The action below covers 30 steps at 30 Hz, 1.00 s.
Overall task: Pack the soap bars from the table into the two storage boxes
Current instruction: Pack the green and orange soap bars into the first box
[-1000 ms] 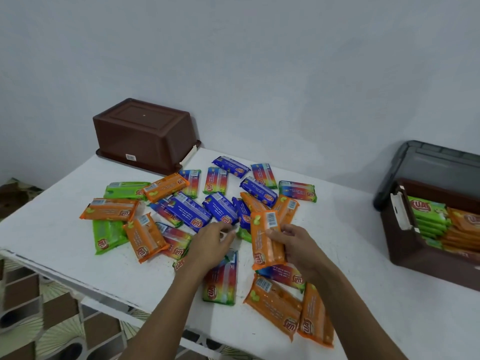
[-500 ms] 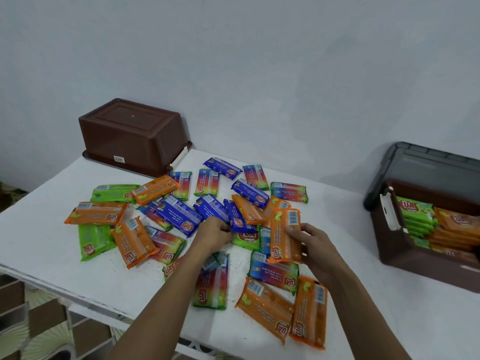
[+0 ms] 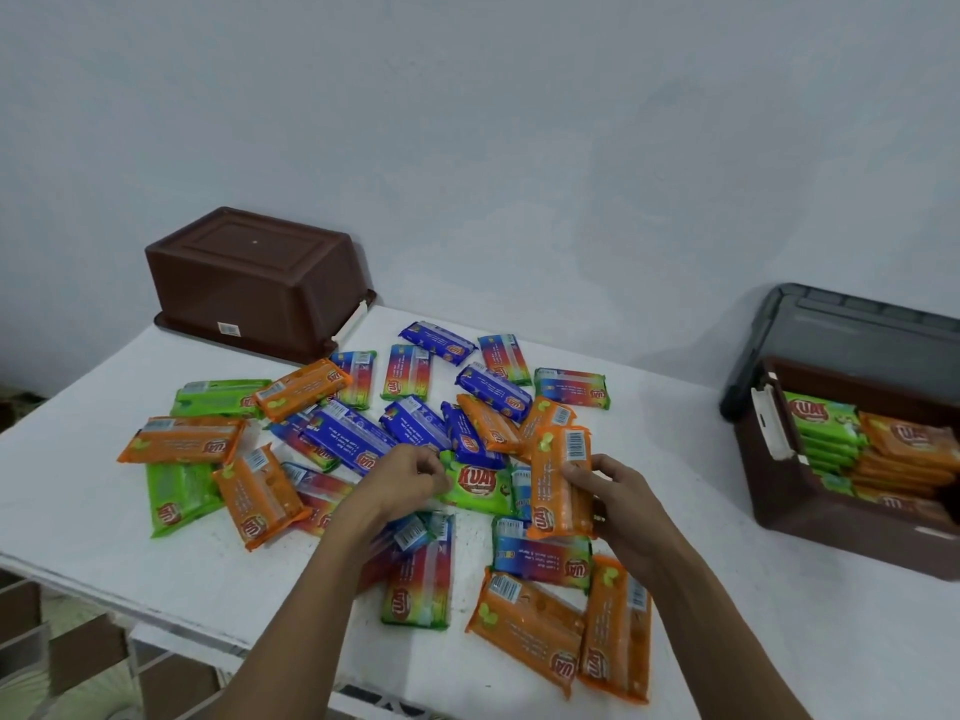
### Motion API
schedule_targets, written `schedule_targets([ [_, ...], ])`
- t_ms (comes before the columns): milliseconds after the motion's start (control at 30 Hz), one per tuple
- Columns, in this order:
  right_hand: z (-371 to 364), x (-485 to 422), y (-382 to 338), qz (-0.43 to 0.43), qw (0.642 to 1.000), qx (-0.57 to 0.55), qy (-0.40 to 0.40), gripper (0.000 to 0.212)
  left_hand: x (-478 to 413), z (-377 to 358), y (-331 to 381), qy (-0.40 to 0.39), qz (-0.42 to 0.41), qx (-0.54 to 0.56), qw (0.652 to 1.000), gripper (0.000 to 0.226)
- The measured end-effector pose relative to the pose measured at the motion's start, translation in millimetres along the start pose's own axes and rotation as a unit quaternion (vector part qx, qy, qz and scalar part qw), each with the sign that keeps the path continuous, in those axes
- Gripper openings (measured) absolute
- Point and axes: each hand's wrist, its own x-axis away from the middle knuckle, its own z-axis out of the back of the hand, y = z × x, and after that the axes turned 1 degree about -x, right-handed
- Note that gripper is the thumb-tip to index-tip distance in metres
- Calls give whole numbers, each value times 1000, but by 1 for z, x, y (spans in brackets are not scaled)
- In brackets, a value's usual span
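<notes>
Several wrapped soap bars in orange, blue, green and rainbow colours lie scattered on the white table (image 3: 779,631). My right hand (image 3: 626,504) grips an orange soap bar (image 3: 558,475), held upright just above the pile. My left hand (image 3: 402,480) has its fingers curled at the left edge of a green soap bar (image 3: 480,488) in the middle of the pile and pinches it. A brown storage box (image 3: 810,517) stands open at the right, holding stacked green and orange bars. A second brown storage box (image 3: 244,288) sits upside down at the back left.
A dark grey lid (image 3: 857,330) leans behind the open box. The table's front edge runs along the lower left, with a patterned floor (image 3: 67,667) below it. A plain wall rises right behind the table.
My right hand has lifted the orange bar a little and drawn it to the right. My left hand has shifted right onto the green bar.
</notes>
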Motion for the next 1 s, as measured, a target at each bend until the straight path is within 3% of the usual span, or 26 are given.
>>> schedule_targets([
  [300,3,7,-4,-7,999,-50,-13,35,24,14,9,184,-66,39,980,13],
  [433,8,11,-11,-9,996,-86,-24,35,30,17,10,234,-94,164,954,16],
  [533,15,14,-15,-11,992,-123,-30,36,33,6,22,222,-120,255,933,6],
  [633,28,18,-19,-18,978,-203,-52,41,32,-13,37,183,-157,256,936,28],
  [733,50,27,-27,-1,974,-210,-85,46,29,-37,53,149,-172,249,941,31],
  [833,78,37,-36,41,975,-198,-95,32,23,-65,70,130,-158,271,941,29],
  [900,100,43,-39,52,976,-201,-61,17,19,-85,84,122,-156,285,938,21],
  [1000,138,51,-43,64,979,-188,-34,42,15,-119,108,108,-166,304,932,16],
])
